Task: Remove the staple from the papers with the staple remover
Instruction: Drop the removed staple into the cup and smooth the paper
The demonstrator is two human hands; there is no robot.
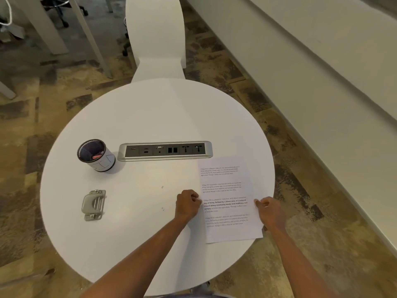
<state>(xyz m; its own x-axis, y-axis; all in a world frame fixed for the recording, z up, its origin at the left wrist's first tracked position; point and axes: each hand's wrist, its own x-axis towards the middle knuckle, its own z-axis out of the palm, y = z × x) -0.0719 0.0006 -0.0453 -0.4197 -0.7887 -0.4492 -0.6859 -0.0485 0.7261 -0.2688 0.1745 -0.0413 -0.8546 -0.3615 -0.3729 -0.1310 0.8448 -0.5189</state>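
A round white counter (150,117) carried everything. The papers (227,190) lay flat at its right side, their near corner over the rim. The left hand (187,203) pinched the sheets' left edge in a closed grip; the right hand (268,209) gripped the right edge likewise. The staple remover (93,204) lay well apart, near the left rim, below a mesh cup (94,154).

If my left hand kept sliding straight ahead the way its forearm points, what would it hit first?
The left hand heads up and right, so the papers it already grips come first; beyond them, probably the power strip panel.
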